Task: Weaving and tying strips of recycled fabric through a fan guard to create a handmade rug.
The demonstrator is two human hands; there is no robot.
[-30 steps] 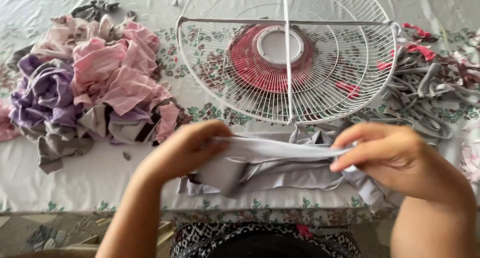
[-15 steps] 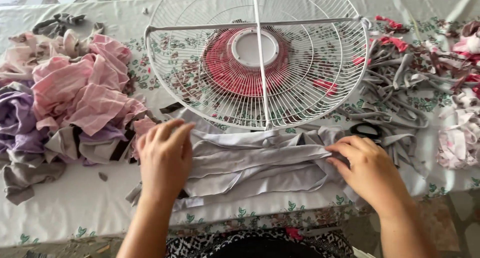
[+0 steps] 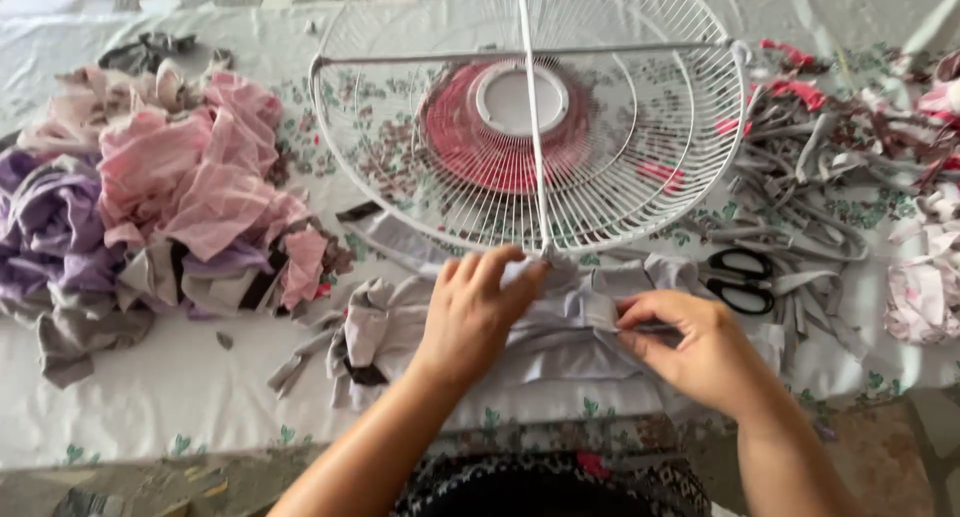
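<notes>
A grey piece of cloth (image 3: 560,342) lies bunched at the near edge of the table. My left hand (image 3: 475,312) presses flat on its middle, fingers reaching up to the rim of a white wire fan guard (image 3: 620,167). My right hand (image 3: 690,347) pinches a fold of the same grey cloth between thumb and fingers. The fan guard lies flat just beyond both hands, with a red and white disc (image 3: 510,117) under its centre.
Black-handled scissors (image 3: 740,280) lie right of my right hand. Grey cloth strips (image 3: 810,192) and red scraps lie at the right. A pile of pink, purple and grey cloth (image 3: 160,207) fills the left. The tablecloth (image 3: 150,407) is white with a floral print.
The grey cloth has been folded narrower. My left hand moved right toward the middle of the cloth, and my right hand moved left and now pinches a fold.
</notes>
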